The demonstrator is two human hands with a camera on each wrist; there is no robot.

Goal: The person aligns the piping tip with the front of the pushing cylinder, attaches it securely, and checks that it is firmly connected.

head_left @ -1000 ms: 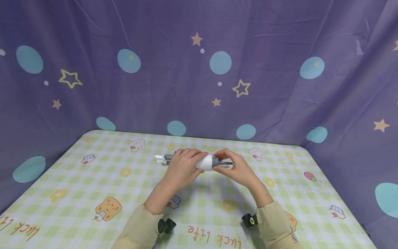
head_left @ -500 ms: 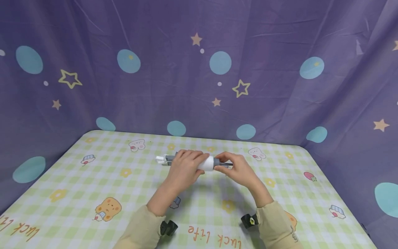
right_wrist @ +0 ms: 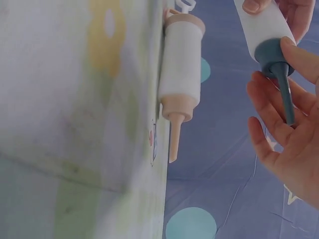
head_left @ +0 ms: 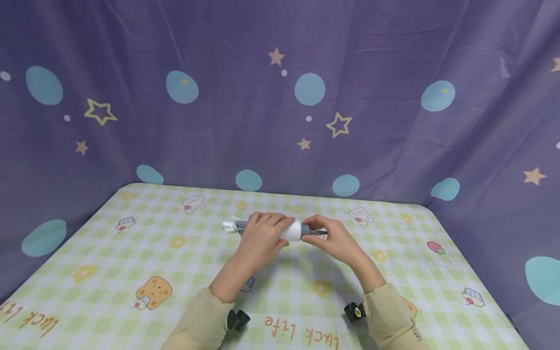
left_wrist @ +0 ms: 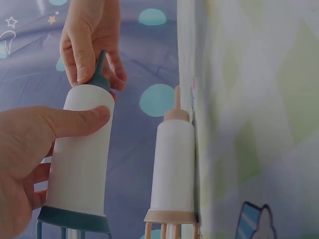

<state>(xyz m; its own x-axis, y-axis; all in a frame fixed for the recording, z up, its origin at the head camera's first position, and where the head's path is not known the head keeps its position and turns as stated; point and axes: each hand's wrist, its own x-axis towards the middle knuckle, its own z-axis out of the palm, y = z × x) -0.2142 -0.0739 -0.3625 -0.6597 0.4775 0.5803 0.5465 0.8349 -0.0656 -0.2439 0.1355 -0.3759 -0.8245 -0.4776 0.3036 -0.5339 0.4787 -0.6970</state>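
Note:
An icing syringe (head_left: 292, 230) with a white barrel lies level in both hands, just above the table. My left hand (head_left: 262, 238) wraps round the barrel, its thumb along the side in the left wrist view. At the other end, my right hand (head_left: 337, 240) pinches the blue-grey nozzle cap (right_wrist: 271, 52) between thumb and fingers, and the thin nozzle (right_wrist: 286, 94) points into the palm. A white plunger handle (head_left: 229, 225) sticks out past my left hand. In both wrist views a second icing syringe (left_wrist: 173, 164) with beige ends rests on the table; the head view hides it.
A green-and-white checked cloth (head_left: 197, 272) with cartoon prints covers the table. Behind it hangs a purple curtain (head_left: 245, 131) with stars and blue dots. Small black devices (head_left: 238, 320) sit at both cuffs.
My left hand and the icing syringe have shifted slightly to the right. The plunger handle looks a little turned. My right hand keeps its pinch on the nozzle cap.

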